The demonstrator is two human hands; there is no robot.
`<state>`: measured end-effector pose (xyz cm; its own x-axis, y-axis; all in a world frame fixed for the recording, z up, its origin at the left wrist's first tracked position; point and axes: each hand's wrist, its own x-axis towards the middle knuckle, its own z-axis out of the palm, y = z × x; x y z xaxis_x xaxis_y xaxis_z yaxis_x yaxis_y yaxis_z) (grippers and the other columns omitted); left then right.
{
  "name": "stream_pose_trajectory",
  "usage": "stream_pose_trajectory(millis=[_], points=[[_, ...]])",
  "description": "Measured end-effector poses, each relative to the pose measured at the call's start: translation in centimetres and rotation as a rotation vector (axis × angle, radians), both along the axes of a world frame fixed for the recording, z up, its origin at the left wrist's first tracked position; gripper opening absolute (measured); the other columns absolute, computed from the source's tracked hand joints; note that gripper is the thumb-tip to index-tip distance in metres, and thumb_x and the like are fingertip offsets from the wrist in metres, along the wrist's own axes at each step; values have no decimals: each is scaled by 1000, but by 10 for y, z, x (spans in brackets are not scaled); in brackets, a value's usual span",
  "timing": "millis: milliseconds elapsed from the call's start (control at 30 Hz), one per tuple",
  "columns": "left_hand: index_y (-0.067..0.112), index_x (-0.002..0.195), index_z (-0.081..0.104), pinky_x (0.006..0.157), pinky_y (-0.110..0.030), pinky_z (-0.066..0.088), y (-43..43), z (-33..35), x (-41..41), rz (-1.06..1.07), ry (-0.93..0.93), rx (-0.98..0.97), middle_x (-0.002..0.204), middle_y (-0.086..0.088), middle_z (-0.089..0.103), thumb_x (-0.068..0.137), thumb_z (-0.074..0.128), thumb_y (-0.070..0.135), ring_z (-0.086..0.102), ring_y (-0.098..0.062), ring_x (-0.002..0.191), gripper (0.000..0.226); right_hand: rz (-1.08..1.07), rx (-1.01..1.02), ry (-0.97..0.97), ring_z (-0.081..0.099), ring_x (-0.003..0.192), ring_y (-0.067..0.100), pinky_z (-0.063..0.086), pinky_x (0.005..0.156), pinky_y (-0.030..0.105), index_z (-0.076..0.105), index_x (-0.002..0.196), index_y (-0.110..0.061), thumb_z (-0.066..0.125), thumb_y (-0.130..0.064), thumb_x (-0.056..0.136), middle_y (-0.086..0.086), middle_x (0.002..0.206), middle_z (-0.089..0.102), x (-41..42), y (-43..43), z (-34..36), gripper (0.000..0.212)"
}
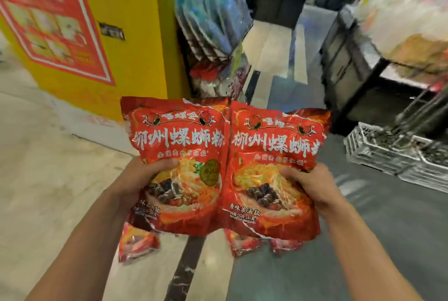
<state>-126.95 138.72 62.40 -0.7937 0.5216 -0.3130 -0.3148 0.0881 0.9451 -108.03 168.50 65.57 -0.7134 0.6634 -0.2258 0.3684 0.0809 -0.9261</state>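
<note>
Left packet (177,155) and right packet (274,167), both red noodle bags, are held up side by side in front of the person, above the shop floor (48,155), with their inner edges touching. The left hand (143,179) grips its bag at the outer edge, thumb pressed flat across the printed front. The other fingers are curled behind the bag and cannot be seen. The right hand (312,184) mirrors this on the other bag. Lower packets (138,245) peek out beneath both, so each hand seems to clamp a small stack rather than one bag. The film is glossy and crinkled, likely slick, and the bags look puffy and soft with lumpy contents. They are probably light singly, but in a stack they are apt to slide over each other. A pinch at one side lets the far corners droop. A firmer hold would probably be at mid-height with the fingers spread wide beneath, squeezing gently so the noodles inside are not crushed. A yellow pillar (121,34) stands ahead on the left, and grey crates (388,152) sit on the floor to the right.
</note>
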Motion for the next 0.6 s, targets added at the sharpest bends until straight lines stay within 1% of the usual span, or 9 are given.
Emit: stream_pose_trajectory(millis=[67,133,233,300,367,433,500,567,600], points=[[20,115,70,103,-52,49,6,55,13,-35,47,38,108,-3,77,26,97,51,71,-30,104,98,-56,44,54,69,60,2,53,54,16,70,83,-19,82,-4,74,1,84,74,27,-7,66,21],[20,115,69,104,-53,48,11,103,24,-94,95,84,108,-2,77,23,97,53,71,-29,104,102,-121,75,99,72,69,12,56,64,26,72,88,-16,86,-7,68,4,88,76,58,-16,121,25],[20,114,68,99,-51,52,21,163,41,-201,112,167,105,-5,77,12,98,53,74,-29,97,112,-210,110,159,74,81,21,56,76,35,72,97,-15,94,-23,45,6,94,77,115,-34,186,57],[19,110,68,93,-47,55,28,197,54,-285,113,222,102,-6,78,8,98,50,75,-28,91,111,-296,139,197,74,86,25,57,80,38,72,97,-18,92,-21,51,6,95,77,152,-50,218,51],[18,112,68,88,-43,56,37,222,64,-365,123,272,102,-6,78,10,99,45,75,-27,90,110,-396,157,260,75,81,21,59,72,34,71,96,-19,86,-14,61,0,89,78,188,-66,240,38],[14,119,66,92,-46,56,46,239,75,-425,150,309,106,-7,77,19,99,38,74,-28,94,108,-490,188,283,75,77,18,59,67,30,71,97,-16,89,-15,56,-2,85,78,223,-86,255,45],[13,123,65,94,-46,55,55,250,90,-488,156,333,107,-7,77,17,100,40,74,-29,97,115,-587,201,298,75,77,21,56,73,34,72,96,-14,89,-15,55,2,87,78,257,-105,266,44],[12,118,67,87,-41,56,67,261,113,-581,158,348,105,-8,77,9,99,45,74,-27,93,119,-689,200,322,74,72,21,56,72,35,71,92,-12,83,-9,65,6,87,78,292,-126,273,30],[13,114,68,85,-39,57,73,266,127,-637,155,349,103,-9,77,8,99,44,75,-28,91,114,-744,198,336,74,71,22,57,72,36,71,92,-12,82,-7,68,7,87,77,310,-136,275,27]])
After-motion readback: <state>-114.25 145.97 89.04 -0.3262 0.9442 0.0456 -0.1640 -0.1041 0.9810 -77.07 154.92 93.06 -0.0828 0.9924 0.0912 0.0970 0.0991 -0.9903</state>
